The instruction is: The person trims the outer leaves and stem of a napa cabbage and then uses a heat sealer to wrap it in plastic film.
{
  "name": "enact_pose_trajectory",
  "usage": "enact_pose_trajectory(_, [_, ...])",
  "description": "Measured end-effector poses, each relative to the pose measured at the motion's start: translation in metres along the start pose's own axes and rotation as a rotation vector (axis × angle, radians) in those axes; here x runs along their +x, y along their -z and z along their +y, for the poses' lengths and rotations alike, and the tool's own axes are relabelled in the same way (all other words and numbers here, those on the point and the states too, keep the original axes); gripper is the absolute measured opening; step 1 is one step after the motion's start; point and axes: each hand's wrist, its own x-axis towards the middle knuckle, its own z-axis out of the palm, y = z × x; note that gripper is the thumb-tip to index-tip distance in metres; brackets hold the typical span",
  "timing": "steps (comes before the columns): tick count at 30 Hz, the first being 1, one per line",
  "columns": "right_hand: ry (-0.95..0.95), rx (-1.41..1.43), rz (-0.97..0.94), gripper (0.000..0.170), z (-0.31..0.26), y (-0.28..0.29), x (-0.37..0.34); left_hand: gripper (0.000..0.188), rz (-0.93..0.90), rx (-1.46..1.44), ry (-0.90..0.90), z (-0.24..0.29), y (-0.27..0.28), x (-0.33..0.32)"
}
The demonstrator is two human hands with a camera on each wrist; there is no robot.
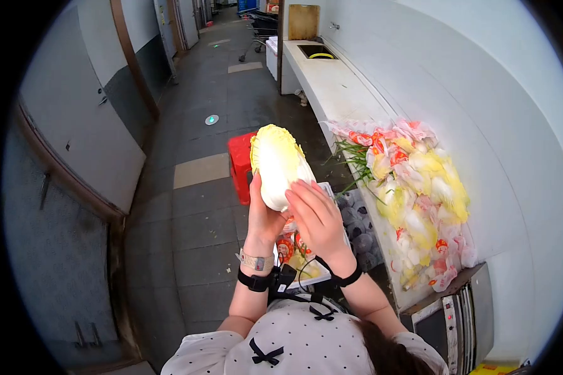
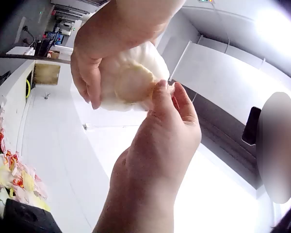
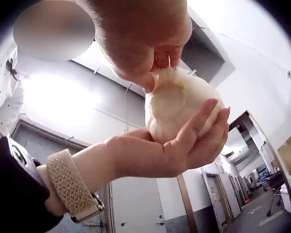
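Observation:
A napa cabbage with a pale yellow leafy top is held up in front of the body; its round cut base faces the wrist cameras. My left hand grips it from the left side, fingers curled round it as the right wrist view shows. On the other side my right hand has its fingers lying over the white part. In the left wrist view, the right hand pinches the edge beside the base between thumb and fingers.
Loose cabbage leaves, red-and-white plastic wrapping and green stalks lie on the white counter at right. Below the hands stands a white crate with wrapped items; a red crate stands beyond. Dark bagged items sit beside the counter.

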Motion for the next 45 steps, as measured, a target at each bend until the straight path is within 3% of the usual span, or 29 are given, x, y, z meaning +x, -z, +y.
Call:
enact_pose_trajectory(2, [0.039,0.007,0.114,0.026,-0.003,-0.004,-0.006,0.061,0.031,-0.011,-0.017,0.002,-0.009,-0.01])
enact_pose_trajectory(8, [0.191,0.038,0.143,0.021,-0.007,0.0,-0.04,0.064,-0.135,-0.105,0.019,0.002,-0.006,-0.011])
enact_pose_trajectory(11, [0.123,0.158,0.133,0.02,-0.021,0.009,-0.06,0.067,-0.164,-0.255,0.085,0.011,-0.002,-0.013])
enact_pose_trajectory(12, [0.062,0.238,0.058,0.02,-0.023,0.016,-0.059,0.068,-0.187,-0.35,0.104,0.016,-0.001,-0.012])
enact_pose_trajectory(15, [0.137,0.159,-0.201,0.018,0.015,0.046,-0.059,0.065,-0.431,-0.268,0.149,0.025,0.021,-0.009])
enact_pose_trajectory(16, [0.122,0.042,-0.227,0.016,0.043,0.058,-0.063,0.064,-0.407,-0.255,0.126,0.028,0.018,-0.014])
enact_pose_trajectory(17, [0.042,-0.165,-0.24,0.016,0.072,0.072,-0.064,0.063,-0.385,-0.244,0.103,0.031,0.01,-0.02])
enact_pose_trajectory(18, [-0.022,-0.353,-0.111,0.012,0.093,0.088,-0.05,0.063,-0.362,-0.236,0.081,0.032,0.006,-0.024])
enact_pose_trajectory(20, [-0.312,-0.806,0.044,0.043,0.143,0.124,-0.033,0.061,-0.302,-0.163,0.041,0.03,0.007,-0.026])
enact_pose_trajectory(22, [-0.724,-1.146,0.125,0.058,0.16,0.142,-0.032,0.06,-0.231,-0.122,-0.014,0.026,0.008,-0.027])
enact_pose_trajectory(25, [-0.553,-0.733,0.165,0.056,0.144,0.128,-0.028,0.059,-0.137,-0.098,-0.106,0.021,0.008,-0.025])
enact_pose_trajectory(28, [-0.581,-0.1,-0.099,0.044,0.098,0.088,-0.023,0.059,-0.161,-0.131,-0.122,0.018,0.008,-0.024])
enact_pose_trajectory(30, [-0.454,0.058,-0.18,0.04,0.059,0.072,-0.009,0.059,-0.253,-0.218,-0.074,0.02,0.004,-0.024])
enact_pose_trajectory(32, [-0.398,0.328,-0.144,0.043,0.032,0.061,0.0,0.065,-0.472,-0.421,0.102,0.013,0.011,-0.02])
enact_pose_trajectory(33, [-0.446,0.611,-0.116,0.056,0.026,0.049,-0.002,0.064,-0.605,-0.403,0.121,0.014,0.009,-0.017])
enact_pose_trajectory(35, [-0.46,0.844,-0.158,0.074,0.006,0.034,0.004,0.063,-0.874,-0.348,0.146,0.016,0.005,-0.01])
enact_pose_trajectory(36, [-0.446,0.942,-0.167,0.079,-0.002,0.028,0.007,0.062,-0.64,-0.35,0.066,0.01,0.01,-0.015])
enact_pose_trajectory(38, [-0.421,1.021,-0.176,0.084,-0.013,0.023,0.014,0.064,-0.358,-0.262,-0.052,0.005,0.014,-0.017])
enact_pose_trajectory(41, [-0.393,0.731,-0.082,0.08,-0.009,0.018,0.011,0.075,-0.289,-0.031,-0.14,0.008,0.015,-0.014])
enact_pose_trajectory(42, [-0.399,0.681,-0.039,0.072,-0.006,0.02,0.013,0.077,-0.316,0.026,-0.143,0.011,0.017,-0.015])
enact_pose_trajectory(45, [-0.494,0.921,-0.09,0.059,0.002,0.031,0.03,0.085,-0.395,0.186,-0.145,0.015,0.026,-0.023])
